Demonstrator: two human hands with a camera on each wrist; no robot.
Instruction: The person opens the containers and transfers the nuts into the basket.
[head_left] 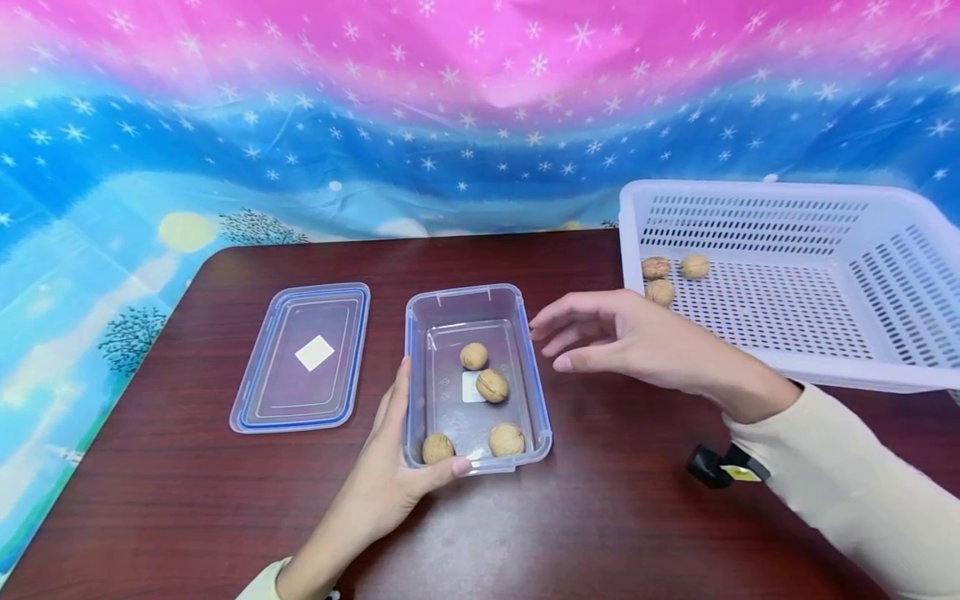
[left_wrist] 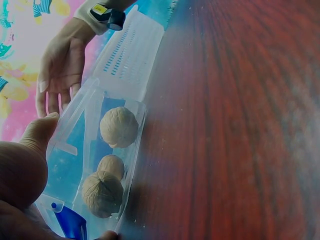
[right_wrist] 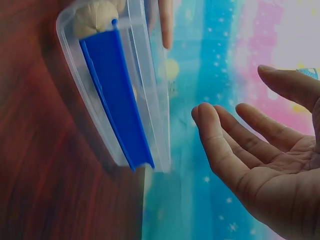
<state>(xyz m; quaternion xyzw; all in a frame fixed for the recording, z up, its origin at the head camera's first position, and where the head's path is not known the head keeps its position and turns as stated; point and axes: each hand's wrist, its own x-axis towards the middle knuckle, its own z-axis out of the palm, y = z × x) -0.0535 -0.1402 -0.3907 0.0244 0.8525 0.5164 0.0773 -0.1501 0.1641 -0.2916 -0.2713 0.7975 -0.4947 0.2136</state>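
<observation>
A clear plastic food container [head_left: 534, 383] stands without its lid in the middle of the table. Several walnuts [head_left: 492, 386] lie on its bottom, two near the centre and two by the near end. My left hand [head_left: 382, 487] grips the near left corner, thumb over the near rim and fingers along the left wall. Just right of the container, my right hand [head_left: 630, 342] hovers with loosely bent fingers and holds nothing. In the right wrist view its palm shows bare beside the container's blue clip [right_wrist: 117, 95].
To the left, the clear lid [head_left: 303, 392] with a blue seal and a white label lies flat on the dark red table [head_left: 585, 517]. A white slotted basket [head_left: 780, 308] stands at the right, with 3 walnuts [head_left: 694, 267] visible at its left end. A snowflake-patterned cloth [head_left: 450, 125] hangs behind.
</observation>
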